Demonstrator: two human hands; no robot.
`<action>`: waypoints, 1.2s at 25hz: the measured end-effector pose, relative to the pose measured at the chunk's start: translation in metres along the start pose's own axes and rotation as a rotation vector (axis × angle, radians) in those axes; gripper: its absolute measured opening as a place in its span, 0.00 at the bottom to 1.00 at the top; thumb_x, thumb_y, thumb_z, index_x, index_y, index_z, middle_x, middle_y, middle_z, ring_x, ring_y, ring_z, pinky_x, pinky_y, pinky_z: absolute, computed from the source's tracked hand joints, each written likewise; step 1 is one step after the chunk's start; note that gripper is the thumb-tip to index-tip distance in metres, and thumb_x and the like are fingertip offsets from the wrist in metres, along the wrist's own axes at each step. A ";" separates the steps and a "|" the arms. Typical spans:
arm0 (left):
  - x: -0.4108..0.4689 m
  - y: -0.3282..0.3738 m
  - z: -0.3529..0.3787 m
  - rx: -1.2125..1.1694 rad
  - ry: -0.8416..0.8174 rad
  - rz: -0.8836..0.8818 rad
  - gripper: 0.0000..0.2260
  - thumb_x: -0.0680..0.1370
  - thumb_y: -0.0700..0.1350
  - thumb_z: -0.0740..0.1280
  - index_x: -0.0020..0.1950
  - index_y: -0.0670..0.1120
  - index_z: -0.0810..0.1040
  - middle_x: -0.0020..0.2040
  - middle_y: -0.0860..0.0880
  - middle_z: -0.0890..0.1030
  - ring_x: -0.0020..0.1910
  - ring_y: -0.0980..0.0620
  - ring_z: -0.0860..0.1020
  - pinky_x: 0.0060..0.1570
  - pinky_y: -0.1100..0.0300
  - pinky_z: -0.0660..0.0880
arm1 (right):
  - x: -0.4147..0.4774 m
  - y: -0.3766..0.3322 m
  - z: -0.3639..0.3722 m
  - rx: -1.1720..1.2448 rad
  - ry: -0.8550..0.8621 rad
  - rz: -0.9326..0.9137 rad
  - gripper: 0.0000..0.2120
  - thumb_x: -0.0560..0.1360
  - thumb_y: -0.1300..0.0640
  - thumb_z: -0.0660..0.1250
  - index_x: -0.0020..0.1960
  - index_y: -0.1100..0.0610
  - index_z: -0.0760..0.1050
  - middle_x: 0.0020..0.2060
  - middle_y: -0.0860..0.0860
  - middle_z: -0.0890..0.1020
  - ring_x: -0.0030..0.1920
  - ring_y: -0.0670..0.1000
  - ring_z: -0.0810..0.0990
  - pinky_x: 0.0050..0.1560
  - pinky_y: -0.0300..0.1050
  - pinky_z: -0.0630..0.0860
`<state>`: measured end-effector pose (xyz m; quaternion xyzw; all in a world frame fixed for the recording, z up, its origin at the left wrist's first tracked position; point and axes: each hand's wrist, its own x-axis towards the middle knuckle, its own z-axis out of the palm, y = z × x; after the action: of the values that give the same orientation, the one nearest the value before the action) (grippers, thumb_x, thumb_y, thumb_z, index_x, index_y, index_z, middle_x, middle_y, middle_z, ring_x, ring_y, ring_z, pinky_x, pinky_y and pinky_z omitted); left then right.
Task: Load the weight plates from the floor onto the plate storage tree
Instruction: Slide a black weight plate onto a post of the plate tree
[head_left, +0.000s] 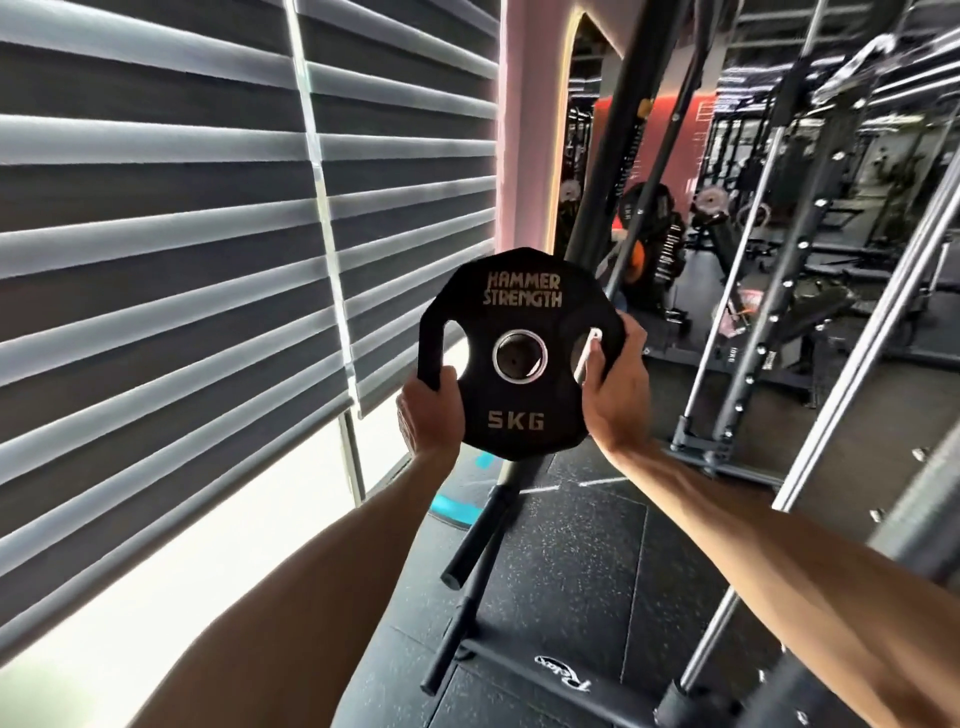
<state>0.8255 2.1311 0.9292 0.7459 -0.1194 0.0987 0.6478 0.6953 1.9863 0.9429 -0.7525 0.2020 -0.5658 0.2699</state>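
Head view, task progress: one black weight plate (519, 395) is off the floor and held upright at frame centre, its face toward the camera. The left hand (428, 415) grips its lower left edge with the fingers curled into the grip cut-out. The right hand (618, 389) clasps the right edge, thumb on the front face. The plate storage tree (519, 665) stands below and behind the plate. Its upper peg (475, 530) and lower peg (444, 642), at lower centre, carry nothing.

A dark round face shows through the plate's centre hole. Whether that is a peg end cannot be determined. Judgement: the plate is not confirmed seated, and loading appears to be at an early stage. No other plates are in view, so the number remaining is unknown.

Markings: the plate reads "HAMMER STRENGTH" above the hole and "5KG" below. The tree's base bar bears an inverted script word, possibly "Relax".
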 end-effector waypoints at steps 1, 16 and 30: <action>0.004 -0.007 0.002 -0.005 -0.032 -0.007 0.11 0.74 0.50 0.63 0.37 0.44 0.75 0.28 0.51 0.72 0.27 0.51 0.72 0.28 0.61 0.64 | -0.003 0.001 0.002 -0.015 -0.002 0.002 0.20 0.83 0.50 0.56 0.73 0.56 0.61 0.62 0.54 0.79 0.56 0.52 0.80 0.51 0.41 0.75; 0.067 -0.014 0.058 -0.098 -0.465 -0.093 0.14 0.83 0.44 0.58 0.62 0.38 0.58 0.53 0.37 0.76 0.54 0.39 0.78 0.46 0.51 0.74 | 0.016 0.020 0.023 -0.334 -0.020 0.111 0.26 0.83 0.54 0.57 0.76 0.53 0.49 0.70 0.55 0.73 0.57 0.57 0.82 0.47 0.48 0.78; 0.106 -0.002 0.114 0.006 -0.621 -0.246 0.35 0.84 0.49 0.56 0.75 0.30 0.39 0.61 0.36 0.76 0.62 0.38 0.76 0.57 0.50 0.74 | 0.064 0.060 0.037 -0.424 -0.100 0.292 0.19 0.82 0.52 0.54 0.70 0.50 0.51 0.44 0.52 0.82 0.36 0.56 0.81 0.34 0.52 0.76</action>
<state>0.9265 2.0130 0.9432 0.7512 -0.2197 -0.2120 0.5853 0.7483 1.9075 0.9447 -0.7820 0.4092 -0.4280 0.1944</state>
